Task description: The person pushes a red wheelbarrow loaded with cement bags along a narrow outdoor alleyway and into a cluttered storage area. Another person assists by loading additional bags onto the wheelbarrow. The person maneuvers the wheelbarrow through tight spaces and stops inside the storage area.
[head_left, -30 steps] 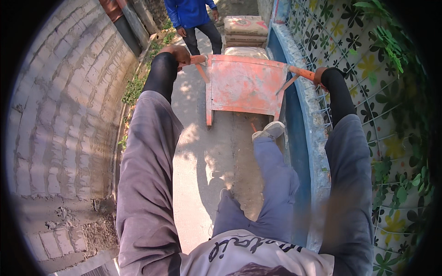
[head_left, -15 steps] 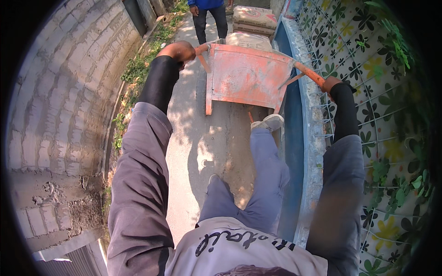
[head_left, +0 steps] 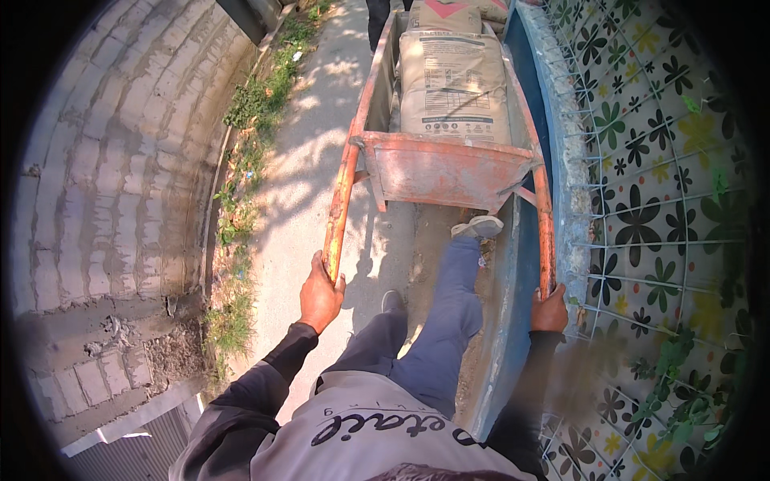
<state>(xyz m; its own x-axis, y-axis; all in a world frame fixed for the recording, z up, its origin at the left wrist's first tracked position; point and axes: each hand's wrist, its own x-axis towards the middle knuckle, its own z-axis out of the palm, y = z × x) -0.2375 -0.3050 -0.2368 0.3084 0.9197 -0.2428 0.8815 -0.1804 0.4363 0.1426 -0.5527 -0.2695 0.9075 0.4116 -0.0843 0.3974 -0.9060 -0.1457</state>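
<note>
An orange, worn metal wheelbarrow [head_left: 449, 172] stands in front of me, its two long handles pointing back toward my body. My left hand [head_left: 322, 297] is closed round the end of the left handle [head_left: 341, 216]. Lower at the right, my right hand [head_left: 549, 311] grips the end of the right handle [head_left: 545, 232]. Inside the tub lies a brown paper sack [head_left: 453, 84], printed and full, like a cement bag. Another sack [head_left: 443, 14] with a red mark lies beyond it. The wheel is hidden.
A block wall [head_left: 120, 160] and a weedy strip [head_left: 241, 216] run along the left of the concrete path [head_left: 321, 152]. Close on the right are a blue low wall [head_left: 509, 321] and a wire grid [head_left: 634, 208] over flowered sheeting. A person's dark-trousered leg [head_left: 378, 20] shows ahead.
Both handles have come down and back toward me. The tub has tipped level, so the sacks inside now show. The person ahead has mostly left the view.
</note>
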